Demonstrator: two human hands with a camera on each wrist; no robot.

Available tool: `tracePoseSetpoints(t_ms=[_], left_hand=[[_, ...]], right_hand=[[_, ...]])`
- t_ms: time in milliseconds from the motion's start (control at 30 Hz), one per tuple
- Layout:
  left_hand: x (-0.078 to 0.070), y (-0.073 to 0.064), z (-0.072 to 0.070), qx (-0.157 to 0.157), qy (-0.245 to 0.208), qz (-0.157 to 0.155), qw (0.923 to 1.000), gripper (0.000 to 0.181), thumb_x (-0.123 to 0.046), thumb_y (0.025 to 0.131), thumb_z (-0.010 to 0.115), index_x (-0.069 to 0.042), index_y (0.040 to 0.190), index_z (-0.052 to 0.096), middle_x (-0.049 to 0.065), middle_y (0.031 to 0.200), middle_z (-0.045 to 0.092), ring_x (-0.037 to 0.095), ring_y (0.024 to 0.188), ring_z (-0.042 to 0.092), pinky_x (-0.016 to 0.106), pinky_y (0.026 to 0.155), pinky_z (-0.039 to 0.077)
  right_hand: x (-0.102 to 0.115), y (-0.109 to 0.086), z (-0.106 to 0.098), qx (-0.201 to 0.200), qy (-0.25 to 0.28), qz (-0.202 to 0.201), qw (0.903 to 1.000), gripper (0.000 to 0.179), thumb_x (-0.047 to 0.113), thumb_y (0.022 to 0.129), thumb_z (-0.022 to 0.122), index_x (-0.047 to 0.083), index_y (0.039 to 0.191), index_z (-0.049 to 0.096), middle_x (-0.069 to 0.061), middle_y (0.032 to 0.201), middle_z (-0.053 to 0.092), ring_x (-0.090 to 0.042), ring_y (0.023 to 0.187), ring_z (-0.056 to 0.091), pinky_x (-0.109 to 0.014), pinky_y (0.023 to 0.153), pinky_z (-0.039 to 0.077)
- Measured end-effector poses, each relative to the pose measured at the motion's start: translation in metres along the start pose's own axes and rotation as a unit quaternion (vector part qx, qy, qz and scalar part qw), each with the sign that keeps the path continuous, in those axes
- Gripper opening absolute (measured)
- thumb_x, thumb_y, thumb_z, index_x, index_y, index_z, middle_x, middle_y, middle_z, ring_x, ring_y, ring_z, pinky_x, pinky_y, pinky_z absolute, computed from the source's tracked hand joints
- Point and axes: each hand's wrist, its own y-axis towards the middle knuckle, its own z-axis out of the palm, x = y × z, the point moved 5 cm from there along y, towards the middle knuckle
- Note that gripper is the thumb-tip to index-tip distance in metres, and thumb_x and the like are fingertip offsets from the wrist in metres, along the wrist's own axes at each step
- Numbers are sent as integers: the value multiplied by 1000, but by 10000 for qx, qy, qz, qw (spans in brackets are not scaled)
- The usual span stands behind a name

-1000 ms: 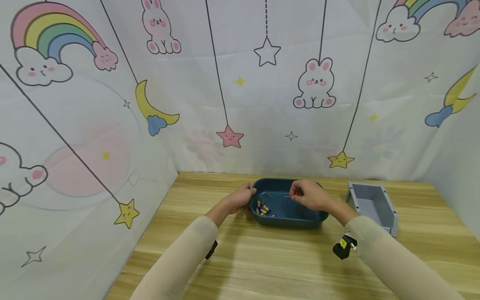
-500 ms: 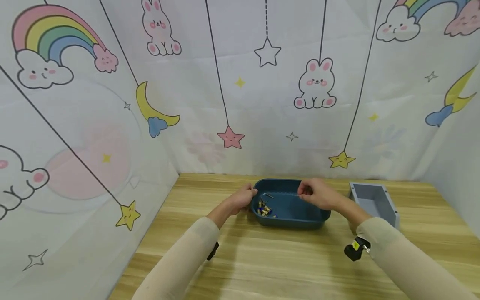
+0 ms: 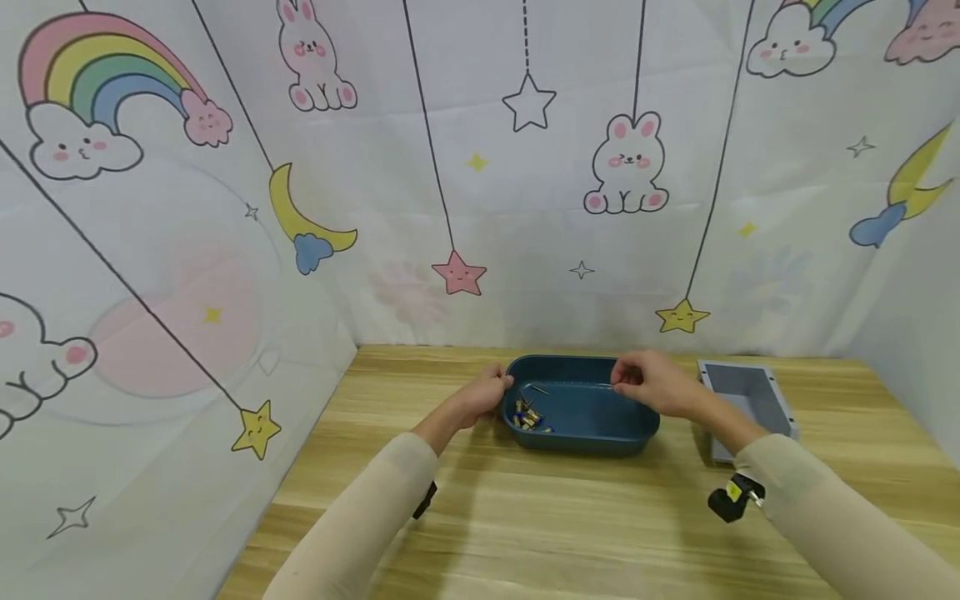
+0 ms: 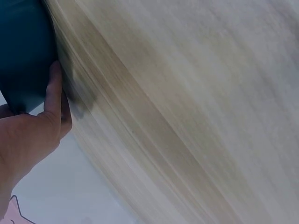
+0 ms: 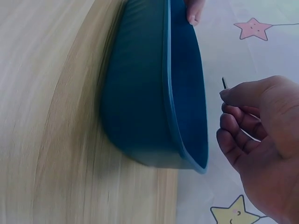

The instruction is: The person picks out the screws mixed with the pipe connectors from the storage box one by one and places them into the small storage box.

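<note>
My left hand (image 3: pixel 483 396) grips the left end of a dark blue oval tub (image 3: pixel 581 447), thumb on the rim and fingers against the outside wall. In the left wrist view, the fingers (image 4: pixel 55 88) lie along the tub's outer side. Above the tub's right end, my right hand (image 3: pixel 656 385) pinches a small threaded screw (image 5: pixel 224 83) between thumb and fingertips, its tip sticking out. Inside the tub at the left lies a pile of small brass-coloured pieces (image 3: pixel 527 417), some with blue. A thin screw-like piece (image 3: pixel 540 389) lies behind them.
To the right of the tub stands a grey open box (image 3: pixel 782 407), partly hidden by my right forearm. The wood-grain table (image 3: pixel 585 525) ends at a white printed cloth (image 3: pixel 525 217) at the back and left.
My right hand has moved right, from over the tub's middle to its right end, with the screw pinched. My left hand keeps its grip on the rim.
</note>
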Motion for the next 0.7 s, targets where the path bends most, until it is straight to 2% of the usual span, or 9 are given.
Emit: tracePoseSetpoints(t_ms=[100,200,367,700], left_hand=[[2,0,-1,-90,0,-3,10000,19,-21,116,40,-11,101,35,13,105,40,26,89,51,49,78,56],[4,0,-2,-150,29,-21,9999,19,-21,116,41,-11,101,37,13,104,42,26,88,52,47,77,55],[6,3,-1,-137,60,-34,9999,18,-22,116,41,-11,101,38,11,102,43,24,85,51,44,74,52],[3,2,1,-126,-16,16,9999,17,-21,116,41,-10,103,38,16,110,44,26,90,53,42,72,54]], right_hand=[[-2,-2,-2,-50,-150,-14,9999,4,2,99,73,-1,101,70,0,86,65,-16,76,58,-31,67,51],[-4,-6,-4,-67,-235,-51,9997,4,2,99,73,0,101,71,1,87,65,-15,77,59,-32,68,51],[-7,-13,-8,-123,-224,30,9997,4,3,99,72,0,102,70,1,88,65,-15,78,59,-32,68,52],[-10,-17,-16,-280,-282,28,9992,3,2,99,73,1,100,70,0,87,65,-15,78,58,-32,69,51]])
